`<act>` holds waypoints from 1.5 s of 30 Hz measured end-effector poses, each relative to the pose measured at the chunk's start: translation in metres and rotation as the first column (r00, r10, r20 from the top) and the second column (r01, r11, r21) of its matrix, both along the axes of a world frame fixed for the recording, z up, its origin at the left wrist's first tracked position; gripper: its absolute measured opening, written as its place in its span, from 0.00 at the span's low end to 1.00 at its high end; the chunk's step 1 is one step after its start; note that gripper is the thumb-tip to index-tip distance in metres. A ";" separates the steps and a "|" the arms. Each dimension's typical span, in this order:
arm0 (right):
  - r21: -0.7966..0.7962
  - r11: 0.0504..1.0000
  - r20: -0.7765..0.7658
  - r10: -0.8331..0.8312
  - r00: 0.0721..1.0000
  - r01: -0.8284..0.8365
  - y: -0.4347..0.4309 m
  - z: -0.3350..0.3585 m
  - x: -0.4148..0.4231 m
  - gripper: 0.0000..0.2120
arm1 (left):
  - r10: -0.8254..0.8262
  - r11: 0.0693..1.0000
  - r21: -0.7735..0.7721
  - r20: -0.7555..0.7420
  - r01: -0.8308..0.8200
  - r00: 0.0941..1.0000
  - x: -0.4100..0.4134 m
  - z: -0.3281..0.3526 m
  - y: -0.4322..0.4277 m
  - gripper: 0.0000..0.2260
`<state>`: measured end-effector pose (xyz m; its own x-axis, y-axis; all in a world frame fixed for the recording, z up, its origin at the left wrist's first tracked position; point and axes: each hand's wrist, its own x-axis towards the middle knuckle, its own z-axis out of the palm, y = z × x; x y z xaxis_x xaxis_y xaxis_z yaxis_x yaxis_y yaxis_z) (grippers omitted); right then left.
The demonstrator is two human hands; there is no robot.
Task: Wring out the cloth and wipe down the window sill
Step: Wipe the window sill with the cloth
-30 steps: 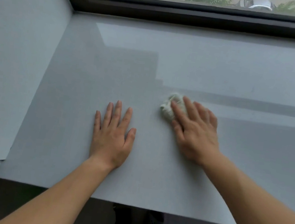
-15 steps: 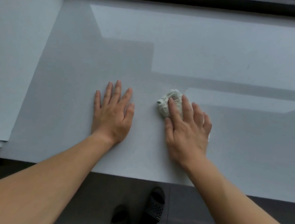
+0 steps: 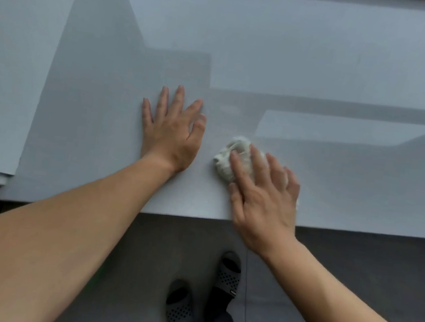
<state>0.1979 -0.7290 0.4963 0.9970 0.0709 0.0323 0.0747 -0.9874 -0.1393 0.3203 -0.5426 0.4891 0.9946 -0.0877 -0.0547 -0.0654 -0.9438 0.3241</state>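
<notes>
A crumpled white cloth [image 3: 229,157] lies on the wide grey window sill [image 3: 326,54], close to its front edge. My right hand [image 3: 263,194] presses flat on the cloth, fingers spread over it, covering its right part. My left hand [image 3: 173,129] rests palm down on the bare sill, a short way left of the cloth, fingers apart and holding nothing.
A grey side wall [image 3: 12,56] bounds the sill on the left. The sill's front edge [image 3: 358,231] runs just under my right wrist. Below it is dark floor with my two feet in black perforated slippers [image 3: 228,272].
My right hand has dragged the cloth back toward the sill's front edge. The view has tilted down, so the window frame has left the picture and my feet show. My left hand stays planted.
</notes>
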 end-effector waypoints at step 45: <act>0.028 0.991 -0.091 -0.126 0.988 0.129 -0.102 0.000 0.244 0.25 | 0.198 0.969 0.153 -0.015 -0.193 0.980 0.034 0.001 -0.065 0.29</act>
